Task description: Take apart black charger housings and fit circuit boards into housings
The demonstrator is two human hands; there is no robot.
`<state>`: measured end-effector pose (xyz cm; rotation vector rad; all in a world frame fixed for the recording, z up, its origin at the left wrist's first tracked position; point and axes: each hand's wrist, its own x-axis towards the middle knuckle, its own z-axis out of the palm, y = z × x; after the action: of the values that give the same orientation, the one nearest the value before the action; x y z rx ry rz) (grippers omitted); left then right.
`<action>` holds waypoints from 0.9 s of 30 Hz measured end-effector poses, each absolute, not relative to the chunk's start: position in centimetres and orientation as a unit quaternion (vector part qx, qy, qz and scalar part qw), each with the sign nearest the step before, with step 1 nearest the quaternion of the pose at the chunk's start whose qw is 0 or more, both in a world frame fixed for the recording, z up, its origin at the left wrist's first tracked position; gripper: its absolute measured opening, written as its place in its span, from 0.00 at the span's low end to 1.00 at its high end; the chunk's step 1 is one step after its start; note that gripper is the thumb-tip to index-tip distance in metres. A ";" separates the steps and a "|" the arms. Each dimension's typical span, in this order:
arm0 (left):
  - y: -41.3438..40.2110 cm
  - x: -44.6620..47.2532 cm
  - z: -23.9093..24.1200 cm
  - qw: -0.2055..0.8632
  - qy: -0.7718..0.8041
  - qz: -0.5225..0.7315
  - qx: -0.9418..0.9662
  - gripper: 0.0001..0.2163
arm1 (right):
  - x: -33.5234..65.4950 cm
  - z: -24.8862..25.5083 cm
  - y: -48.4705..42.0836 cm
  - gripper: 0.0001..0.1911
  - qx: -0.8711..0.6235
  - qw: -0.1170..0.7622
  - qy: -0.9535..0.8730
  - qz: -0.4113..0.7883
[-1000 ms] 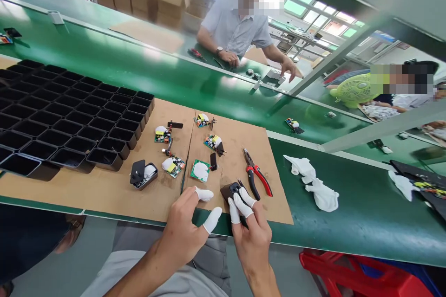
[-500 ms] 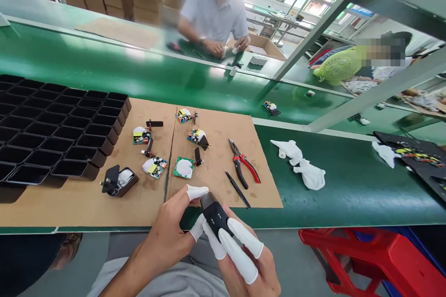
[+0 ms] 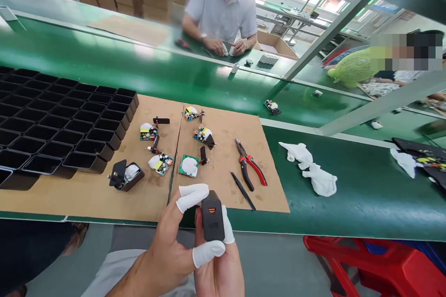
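Note:
Between my two hands, over the table's front edge, is a black adapter case [image 3: 213,226] with a small slotted opening showing orange on the face turned up to me. My left hand [image 3: 177,236], white finger cots on its fingers and thumb, pinches the case from the left at top and bottom. My right hand [image 3: 221,264], also with finger cots, grips it from below and the right; some of its fingers are hidden. Beyond them lie a green circuit board [image 3: 189,166] with white filler, a populated board [image 3: 160,164], black tweezers [image 3: 243,190] and red-handled pliers [image 3: 250,164].
Rows of black cases [image 3: 87,160] fill the left. An open case [image 3: 126,176] with parts inside stands on the cardboard [image 3: 139,204]. White finger cots [image 3: 320,180] lie right, and a red stool [image 3: 379,264] is below. A co-worker [image 3: 223,14] sits opposite.
The case has been turned so that its slotted face shows. My right hand has moved left and beneath it, and my left fingers now span its near face. The view has shifted slightly.

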<state>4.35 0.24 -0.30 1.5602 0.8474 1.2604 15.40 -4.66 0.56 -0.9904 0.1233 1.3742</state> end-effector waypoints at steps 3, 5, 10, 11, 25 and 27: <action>0.4 4.3 0.0 0.470 0.336 0.519 0.630 0.32 | 15.6 -0.1 -5.3 0.24 -0.396 0.641 0.038 0.657; 0.3 4.1 -0.1 0.486 0.338 0.514 0.620 0.33 | 15.5 -0.5 -5.3 0.19 -0.406 0.652 -0.014 0.640; 0.1 3.9 -0.5 0.560 0.373 0.469 0.573 0.33 | 14.8 -0.7 -4.5 0.21 -0.517 0.690 -0.206 0.462; 0.2 3.8 -0.5 0.566 0.378 0.465 0.566 0.33 | 15.0 -0.6 -4.2 0.18 -0.535 0.687 -0.224 0.437; 5.6 5.3 -1.4 0.570 0.390 0.551 0.469 0.22 | 21.0 4.0 3.5 0.24 -0.589 0.572 -0.467 0.329; 6.0 5.4 -2.5 0.554 0.408 0.560 0.462 0.25 | 21.8 4.5 5.5 0.23 -0.590 0.557 -0.496 0.308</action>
<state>5.39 6.04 -2.49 1.0912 0.9635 1.3235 21.76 5.52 4.50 -1.3918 -1.1715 0.7265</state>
